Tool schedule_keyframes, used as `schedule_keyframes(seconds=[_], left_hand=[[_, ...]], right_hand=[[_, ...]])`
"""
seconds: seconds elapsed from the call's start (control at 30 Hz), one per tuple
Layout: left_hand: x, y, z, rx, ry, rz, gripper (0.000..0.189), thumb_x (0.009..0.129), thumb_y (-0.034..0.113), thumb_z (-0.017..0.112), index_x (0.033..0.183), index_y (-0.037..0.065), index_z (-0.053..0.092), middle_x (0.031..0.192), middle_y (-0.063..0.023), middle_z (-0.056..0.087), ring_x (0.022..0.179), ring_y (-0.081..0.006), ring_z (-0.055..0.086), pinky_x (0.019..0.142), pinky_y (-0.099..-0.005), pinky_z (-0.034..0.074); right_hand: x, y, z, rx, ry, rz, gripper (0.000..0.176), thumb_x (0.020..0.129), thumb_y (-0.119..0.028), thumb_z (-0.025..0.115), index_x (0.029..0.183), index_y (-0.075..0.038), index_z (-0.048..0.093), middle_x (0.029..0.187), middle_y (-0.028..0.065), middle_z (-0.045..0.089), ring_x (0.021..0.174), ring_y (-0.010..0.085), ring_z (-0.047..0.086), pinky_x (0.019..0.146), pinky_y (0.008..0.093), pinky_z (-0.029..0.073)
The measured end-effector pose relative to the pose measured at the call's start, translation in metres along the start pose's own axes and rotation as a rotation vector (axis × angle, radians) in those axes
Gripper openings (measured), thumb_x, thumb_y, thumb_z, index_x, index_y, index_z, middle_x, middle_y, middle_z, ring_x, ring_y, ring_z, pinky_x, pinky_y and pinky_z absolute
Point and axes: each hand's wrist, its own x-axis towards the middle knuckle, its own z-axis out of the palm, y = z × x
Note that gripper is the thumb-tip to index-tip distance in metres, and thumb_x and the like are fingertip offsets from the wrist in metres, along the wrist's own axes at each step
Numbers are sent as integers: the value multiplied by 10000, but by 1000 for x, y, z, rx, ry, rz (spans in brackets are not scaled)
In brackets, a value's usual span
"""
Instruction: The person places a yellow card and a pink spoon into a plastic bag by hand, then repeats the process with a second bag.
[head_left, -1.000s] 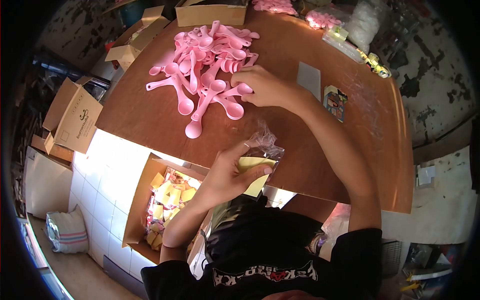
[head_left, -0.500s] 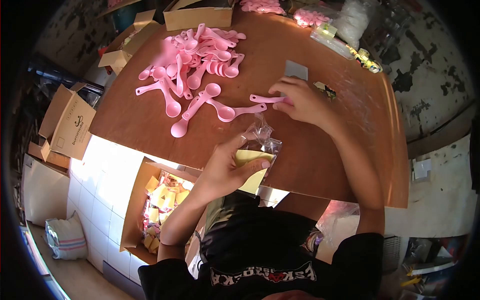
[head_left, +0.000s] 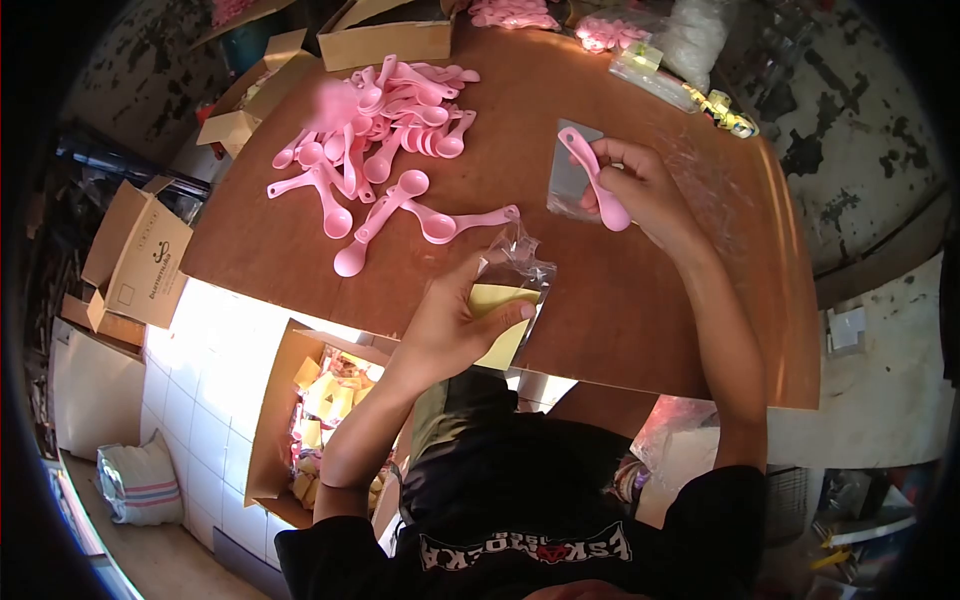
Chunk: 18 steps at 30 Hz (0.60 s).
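Observation:
My left hand [head_left: 447,325] is closed on a clear plastic bag [head_left: 527,268] with a yellow card [head_left: 500,297] in it, near the table's front edge. The thumb presses across the card. Held up in my right hand [head_left: 645,190] is a pink measuring spoon [head_left: 600,178], its holed handle end pointing up and away. Beneath that spoon lies a flat grey rectangular piece [head_left: 565,180], partly covered by the hand. Loose pink measuring spoons [head_left: 437,226] lie left of the bag, with a large heap of spoons [head_left: 400,110] behind them.
Under the table's left front edge stands a cardboard box [head_left: 268,420] holding yellow-carded packs. Another open box [head_left: 385,42] sits at the back edge. Bags of pink pieces [head_left: 610,33] and a clear plastic bundle [head_left: 695,45] line the far right. A printed carton [head_left: 140,250] is left.
My right hand has lifted the pink spoon off the table and moved it right, turning its handle upward. More of the grey piece shows. My left hand keeps holding the bag, nearly still.

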Motion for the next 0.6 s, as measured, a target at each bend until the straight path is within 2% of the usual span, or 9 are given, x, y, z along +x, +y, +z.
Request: schedule_keyframes(seconds=[0.07,0.13,0.17,0.27,0.3,0.37,0.47,0.53,0.6], left_hand=[[3,0,3,33,0,13,447,857,69,709,1262,0,531,996,-81,694,891,-86,606,794,-265,493],[8,0,7,171,1,134,418,848,68,712,1231,9,556,945,-107,706,832,-87,615,741,-273,499],[9,1,9,168,-8,134,418,848,68,712,1231,9,556,945,-107,706,832,-87,615,741,-273,499],[13,3,14,232,-33,123,395,838,72,719,1201,6,576,926,-123,707,816,-97,627,722,-290,501],[13,4,12,303,-68,106,392,836,75,721,1196,9,582,910,-122,708,805,-104,631,717,-301,502],[12,5,9,378,-104,89,388,834,78,723,1192,12,587,894,-121,708,793,-111,635,711,-311,504],[9,8,6,240,-176,12,383,834,82,726,1185,7,591,915,-120,701,814,-110,630,741,-305,504],[9,9,6,228,-165,142,382,835,91,731,1177,-1,588,961,-112,690,856,-96,611,773,-289,498],[10,8,9,161,-163,96,380,836,92,732,1172,-6,586,985,-107,685,879,-91,603,790,-283,495]], right_hand=[[-15,-3,0,126,-9,29,303,819,-54,463,1083,15,595,823,59,590,610,87,558,548,244,474],[-28,-4,3,365,-126,165,185,862,-96,521,979,8,620,796,51,598,539,87,546,488,231,429],[-32,-3,8,379,-163,195,184,873,-144,594,972,8,625,772,15,581,516,65,514,452,217,390],[-43,-14,22,211,-275,300,232,888,-180,630,1011,17,630,744,-1,583,512,52,491,442,206,365],[-46,-16,21,143,-319,238,256,873,-235,685,967,0,650,693,-27,571,504,36,477,432,194,348],[-43,-16,10,43,-272,143,267,864,-265,698,938,-11,661,669,-29,564,504,35,484,425,197,350],[-42,-29,-11,-187,-97,5,224,880,-261,673,890,-38,673,640,-28,556,535,42,505,445,214,381],[-44,-38,-18,-182,11,-29,216,906,-252,627,896,-43,681,674,-17,561,562,54,516,500,217,406],[-48,-39,-22,-24,30,-53,224,918,-256,610,934,-45,683,703,-11,563,600,57,526,535,213,409]])
